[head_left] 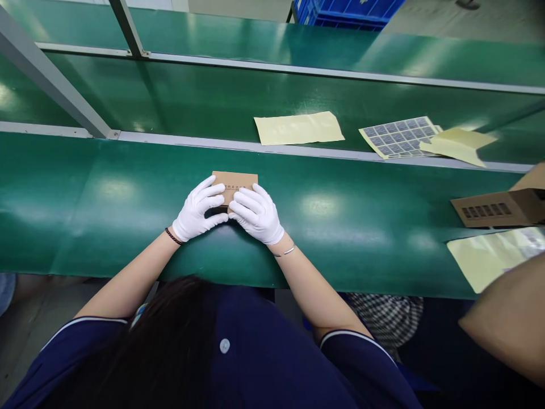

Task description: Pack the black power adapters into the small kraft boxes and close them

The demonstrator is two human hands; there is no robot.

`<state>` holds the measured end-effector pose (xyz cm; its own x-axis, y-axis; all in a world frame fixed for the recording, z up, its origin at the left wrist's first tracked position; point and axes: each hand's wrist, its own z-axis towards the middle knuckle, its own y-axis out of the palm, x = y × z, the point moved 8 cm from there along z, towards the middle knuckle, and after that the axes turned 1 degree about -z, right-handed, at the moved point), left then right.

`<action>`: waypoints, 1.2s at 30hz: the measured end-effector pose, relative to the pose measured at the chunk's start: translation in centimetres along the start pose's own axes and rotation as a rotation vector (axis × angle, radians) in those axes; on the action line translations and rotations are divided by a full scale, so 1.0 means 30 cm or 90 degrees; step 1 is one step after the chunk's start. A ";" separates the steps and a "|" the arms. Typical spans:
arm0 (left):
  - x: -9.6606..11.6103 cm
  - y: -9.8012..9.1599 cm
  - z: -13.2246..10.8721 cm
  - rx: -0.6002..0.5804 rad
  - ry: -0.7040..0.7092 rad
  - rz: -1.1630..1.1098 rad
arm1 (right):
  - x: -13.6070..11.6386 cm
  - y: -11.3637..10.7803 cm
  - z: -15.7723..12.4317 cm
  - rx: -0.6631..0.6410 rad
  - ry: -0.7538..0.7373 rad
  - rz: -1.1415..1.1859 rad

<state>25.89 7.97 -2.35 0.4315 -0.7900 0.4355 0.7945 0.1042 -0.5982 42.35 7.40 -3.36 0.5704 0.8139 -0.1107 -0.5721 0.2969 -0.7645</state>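
Grasped at both ends over the middle of a glossy green work surface [114, 244]: a small brown cardboard box [236, 180] with dark print on its upper face. Clasped from the left by a left hand in a white fabric glove [196, 210], with fingers over the top and thumb at the near side; clasped from the right by a right hand in a matching white glove [258, 215], with curled fingers. Impossible to tell whether lifted or resting. Mirrored in the green, soft patches of light. Running along the far side, a pale metal rail [191, 141], below a slanting grey post [55, 74] at left. Lying beyond, a blank pale-yellow sheet [298, 129]; farther right, overhanging the rail, a sheet of grey printed labels [398, 138] beside a creased yellow paper [460, 145]. Standing at right, an opened brown carton [485, 210], near another person's bare elbow [511, 318]. Visible at the back, above grey flooring [447, 23], a blue plastic crate [344, 12].
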 end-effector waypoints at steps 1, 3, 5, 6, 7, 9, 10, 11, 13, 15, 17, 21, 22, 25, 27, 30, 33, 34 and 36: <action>0.004 -0.002 0.000 0.012 0.004 -0.002 | 0.005 0.009 -0.001 -0.012 0.028 0.012; 0.008 -0.007 0.000 0.028 0.013 -0.002 | 0.019 0.024 0.000 -0.023 0.104 0.030; -0.003 -0.006 0.002 0.019 -0.002 0.013 | 0.028 0.038 0.003 -0.022 0.178 0.049; -0.011 -0.005 0.004 0.008 -0.019 0.023 | 0.032 0.045 0.004 -0.019 0.214 0.061; -0.018 -0.004 0.006 -0.005 -0.039 0.031 | 0.037 0.052 0.002 -0.010 0.253 0.072; -0.013 -0.003 0.016 -0.022 -0.075 0.052 | 0.056 0.058 -0.014 0.028 0.357 0.095; 0.002 -0.003 0.024 -0.025 -0.088 0.074 | 0.066 0.058 -0.031 0.058 0.417 0.111; 0.026 -0.002 0.033 -0.025 -0.103 0.106 | 0.073 0.060 -0.048 0.086 0.471 0.136; 0.084 0.007 0.055 -0.028 -0.140 0.193 | 0.063 0.074 -0.065 0.095 0.516 0.219; 0.134 0.022 0.075 -0.046 -0.181 0.256 | 0.023 0.091 -0.045 0.034 0.472 0.321; 0.149 0.031 0.089 -0.075 -0.208 0.270 | -0.019 0.076 -0.011 -0.044 0.401 0.363; 0.037 -0.078 0.080 -0.062 -0.238 0.285 | 0.031 -0.140 0.012 -0.001 0.352 0.155; -0.011 -0.132 0.066 -0.056 -0.246 0.299 | 0.075 -0.222 -0.006 0.040 0.368 0.076; -0.150 -0.340 0.003 -0.035 -0.290 0.383 | 0.263 -0.438 -0.140 0.137 0.505 -0.112; -0.211 -0.489 -0.046 0.025 -0.356 0.425 | 0.383 -0.520 -0.260 0.187 0.619 -0.188; -0.216 -0.605 -0.085 0.131 -0.439 0.432 | 0.484 -0.477 -0.383 0.178 0.752 -0.085; -0.115 -0.483 -0.023 0.079 -0.389 0.356 | 0.420 -0.369 -0.355 0.129 0.751 -0.009; -0.060 -0.403 0.016 0.035 -0.339 0.319 | 0.371 -0.339 -0.320 0.096 0.732 -0.020; 0.067 -0.253 0.098 -0.015 -0.208 0.257 | 0.262 -0.283 -0.233 0.001 0.686 -0.043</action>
<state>21.98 7.36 5.05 0.8156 -0.4595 0.3516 0.5289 0.3457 -0.7751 55.82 7.79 -2.19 0.8190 -0.0726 -0.5692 -0.5200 0.3255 -0.7897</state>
